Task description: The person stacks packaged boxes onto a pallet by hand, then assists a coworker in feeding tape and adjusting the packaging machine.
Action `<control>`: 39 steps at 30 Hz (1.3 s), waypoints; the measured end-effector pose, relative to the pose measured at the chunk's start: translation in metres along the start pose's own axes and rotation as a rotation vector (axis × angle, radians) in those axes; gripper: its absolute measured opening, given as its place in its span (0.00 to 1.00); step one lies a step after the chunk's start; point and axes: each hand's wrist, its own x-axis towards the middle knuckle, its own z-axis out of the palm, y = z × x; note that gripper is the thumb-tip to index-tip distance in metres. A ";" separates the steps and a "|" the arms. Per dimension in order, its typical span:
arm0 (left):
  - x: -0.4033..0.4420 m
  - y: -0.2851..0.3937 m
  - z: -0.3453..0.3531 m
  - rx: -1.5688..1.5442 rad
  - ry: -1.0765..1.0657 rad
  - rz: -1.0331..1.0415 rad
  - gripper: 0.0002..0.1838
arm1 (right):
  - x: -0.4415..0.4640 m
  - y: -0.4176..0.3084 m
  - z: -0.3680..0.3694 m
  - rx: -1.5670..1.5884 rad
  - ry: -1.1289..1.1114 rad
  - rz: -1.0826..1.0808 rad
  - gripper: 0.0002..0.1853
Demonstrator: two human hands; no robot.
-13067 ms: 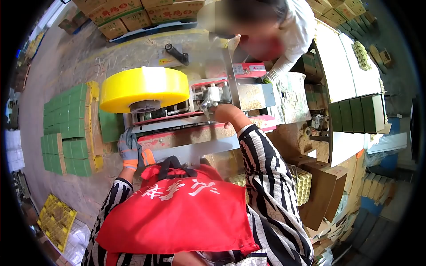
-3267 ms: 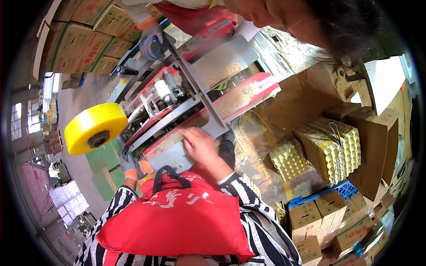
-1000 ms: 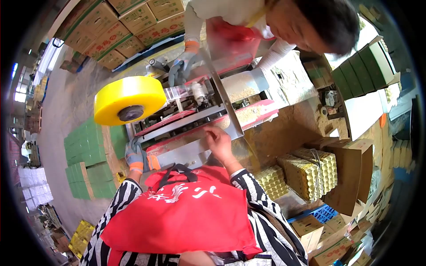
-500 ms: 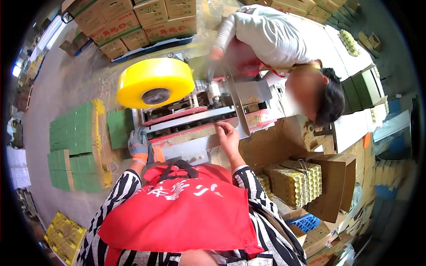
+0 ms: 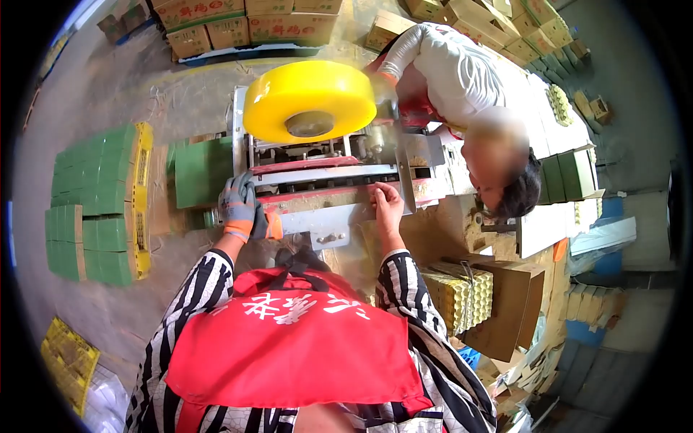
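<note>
My left hand [image 5: 239, 204], in a grey and orange glove, is closed at the left end of a metal machine [image 5: 317, 173]. A loose grey glove with an orange cuff [image 5: 274, 225] hangs from its grip. My bare right hand [image 5: 388, 206] has its fingers pinched together by the machine's right front edge; anything between them is too small to make out. Above the machine's rollers sits a large yellow tape roll [image 5: 345, 97] with a grey core [image 5: 310, 123]. Brown dust lies on the machine's red side rail [image 5: 317, 199].
A co-worker [image 5: 462, 79] bends over the machine's far right side, one arm behind the tape roll. Green cartons [image 5: 97, 173] stand on a pallet at left, with another green carton [image 5: 202, 173] against the machine. Egg trays [image 5: 462, 296] and an open brown box [image 5: 512, 303] are at right.
The view has turned and shifted, so the tape roll and machine appear farther right. The co-worker's arm has moved back behind the roll. My right hand remains pinched near the machine's right front.
</note>
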 end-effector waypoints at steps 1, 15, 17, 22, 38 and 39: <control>0.000 0.000 -0.001 -0.006 -0.009 -0.009 0.16 | 0.000 0.000 0.001 -0.015 0.007 -0.001 0.08; 0.001 -0.005 0.002 0.015 0.024 0.026 0.16 | 0.033 0.021 0.051 -0.070 0.147 -0.104 0.10; 0.001 -0.006 0.003 0.015 0.023 0.034 0.16 | 0.025 0.008 0.054 -0.059 0.133 -0.104 0.11; 0.000 -0.010 0.005 0.025 0.023 0.043 0.17 | 0.003 -0.023 0.059 -0.054 0.030 -0.044 0.12; -0.006 0.017 -0.030 -0.888 -0.120 -0.193 0.14 | -0.149 -0.077 0.085 -0.162 -0.581 0.058 0.23; -0.011 0.023 -0.034 -1.000 -0.158 -0.254 0.14 | -0.156 -0.091 0.086 -0.167 -0.584 0.037 0.25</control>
